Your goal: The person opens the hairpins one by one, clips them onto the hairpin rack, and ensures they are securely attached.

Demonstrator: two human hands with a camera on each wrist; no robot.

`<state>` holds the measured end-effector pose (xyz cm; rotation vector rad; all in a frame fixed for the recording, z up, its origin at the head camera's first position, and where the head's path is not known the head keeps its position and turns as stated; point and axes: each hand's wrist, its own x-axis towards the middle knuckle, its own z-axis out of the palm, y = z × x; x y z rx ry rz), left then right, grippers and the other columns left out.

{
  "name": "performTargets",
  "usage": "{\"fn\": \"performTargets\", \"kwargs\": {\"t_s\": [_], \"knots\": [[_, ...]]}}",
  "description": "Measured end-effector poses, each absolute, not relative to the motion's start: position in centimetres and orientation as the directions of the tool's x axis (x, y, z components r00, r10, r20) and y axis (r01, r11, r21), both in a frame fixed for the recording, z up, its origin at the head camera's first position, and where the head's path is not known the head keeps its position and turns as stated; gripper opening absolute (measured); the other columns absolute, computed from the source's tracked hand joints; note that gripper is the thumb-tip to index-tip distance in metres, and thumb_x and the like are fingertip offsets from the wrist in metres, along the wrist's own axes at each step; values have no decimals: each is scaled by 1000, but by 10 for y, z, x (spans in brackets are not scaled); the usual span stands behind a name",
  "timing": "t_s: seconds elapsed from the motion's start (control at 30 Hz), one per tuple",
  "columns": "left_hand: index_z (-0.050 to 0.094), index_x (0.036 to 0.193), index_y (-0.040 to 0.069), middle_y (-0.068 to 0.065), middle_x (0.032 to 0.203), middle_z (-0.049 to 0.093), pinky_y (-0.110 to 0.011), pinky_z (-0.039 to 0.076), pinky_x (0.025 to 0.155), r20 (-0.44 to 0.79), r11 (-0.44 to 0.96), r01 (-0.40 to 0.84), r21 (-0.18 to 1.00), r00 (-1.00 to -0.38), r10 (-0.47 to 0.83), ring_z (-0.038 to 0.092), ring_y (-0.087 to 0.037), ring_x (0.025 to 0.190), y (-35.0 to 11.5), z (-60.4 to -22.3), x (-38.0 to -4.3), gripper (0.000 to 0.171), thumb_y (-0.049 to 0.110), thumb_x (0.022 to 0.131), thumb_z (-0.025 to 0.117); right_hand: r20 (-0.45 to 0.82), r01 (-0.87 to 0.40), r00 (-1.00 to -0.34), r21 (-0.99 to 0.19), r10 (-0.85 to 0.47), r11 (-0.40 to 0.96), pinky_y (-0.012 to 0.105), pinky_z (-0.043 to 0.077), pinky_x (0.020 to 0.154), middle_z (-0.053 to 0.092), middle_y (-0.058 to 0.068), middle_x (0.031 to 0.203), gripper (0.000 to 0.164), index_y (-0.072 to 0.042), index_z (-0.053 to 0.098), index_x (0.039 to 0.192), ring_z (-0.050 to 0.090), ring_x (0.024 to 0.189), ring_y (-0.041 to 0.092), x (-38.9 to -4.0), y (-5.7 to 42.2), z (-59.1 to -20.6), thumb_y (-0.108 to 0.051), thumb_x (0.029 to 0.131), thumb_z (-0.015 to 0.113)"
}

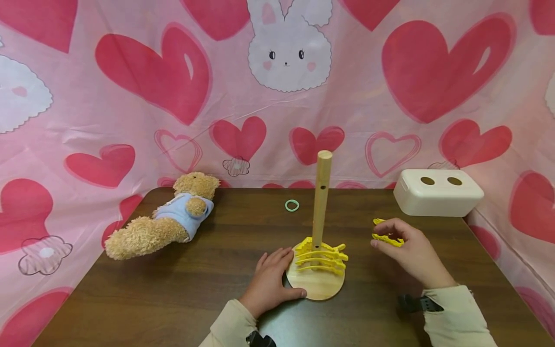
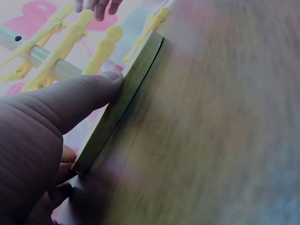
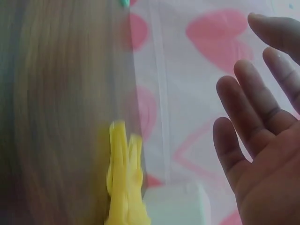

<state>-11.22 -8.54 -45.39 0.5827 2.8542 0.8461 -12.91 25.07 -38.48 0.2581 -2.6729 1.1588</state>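
Observation:
A wooden stand has a round base (image 1: 320, 289) and an upright post (image 1: 321, 202). Several yellow plastic pieces (image 1: 323, 260) with slim curved arms are stacked low around the post. My left hand (image 1: 266, 282) holds the base at its left rim; the thumb lies along the near edge, also seen in the left wrist view (image 2: 79, 96). To the right, my right hand (image 1: 409, 248) hovers by loose yellow pieces (image 1: 388, 239) on the table. In the right wrist view its fingers (image 3: 243, 108) are spread and apart from a yellow piece (image 3: 124, 183).
A teddy bear (image 1: 173, 217) in a blue top lies at the left. A small green ring (image 1: 292, 206) rests behind the post. At the back right stands a white box (image 1: 438, 200) with two round holes. A pink heart-print cloth (image 1: 269, 106) hangs behind the dark wooden table (image 1: 173, 299).

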Motion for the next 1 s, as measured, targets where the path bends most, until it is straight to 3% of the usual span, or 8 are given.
{"fn": "performTargets", "kwargs": {"t_s": [0.13,0.3,0.47,0.63,0.83,0.9,1.0], "knots": [[45,152,8,-6,156,43,-60,16,118,2,772,329,544,-921,390,33,-29,146,-85,-453,-112,98,58,76,82,313,-235,-950,-674,-17,700,17,51,73,70,14,105,28,-6,68,109,62,90,21,-134,271,-392,-22,89,79],[45,151,8,-7,156,43,-60,16,118,3,767,326,552,-921,389,34,-29,146,-85,-452,-111,98,57,75,82,266,-154,-963,-686,48,711,11,47,68,67,22,111,35,0,65,116,60,95,31,-139,294,-404,-25,94,73],[45,152,8,-6,156,43,-59,16,119,6,767,325,554,-922,386,34,-28,146,-85,-452,-111,98,57,75,82,201,-85,-977,-672,71,735,15,45,67,63,26,121,40,0,62,124,58,101,37,-142,316,-417,-30,98,67],[45,152,9,-6,156,43,-59,16,119,5,769,326,549,-922,387,33,-28,146,-85,-453,-112,98,58,75,82,160,-51,-984,-681,81,730,12,45,65,59,31,126,42,3,58,129,58,105,45,-145,335,-425,-27,99,65],[45,152,9,-6,156,43,-58,16,119,6,775,330,539,-922,388,33,-28,146,-86,-452,-111,98,58,76,82,134,-32,-988,-678,81,734,9,41,67,59,33,124,48,7,56,130,58,104,38,-150,352,-436,-24,96,69],[45,152,9,-6,156,42,-59,16,119,2,773,327,544,-921,389,33,-28,147,-85,-452,-112,98,58,76,82,118,-26,-990,-671,72,741,11,42,68,59,33,124,50,8,55,130,58,103,37,-152,356,-439,-23,95,71],[44,152,8,-6,156,42,-59,16,119,-4,768,324,552,-920,391,33,-29,147,-85,-452,-111,98,57,76,82,80,-6,-995,-673,65,739,24,48,76,58,34,125,54,9,53,132,58,106,39,-154,359,-442,-24,94,72]]}}
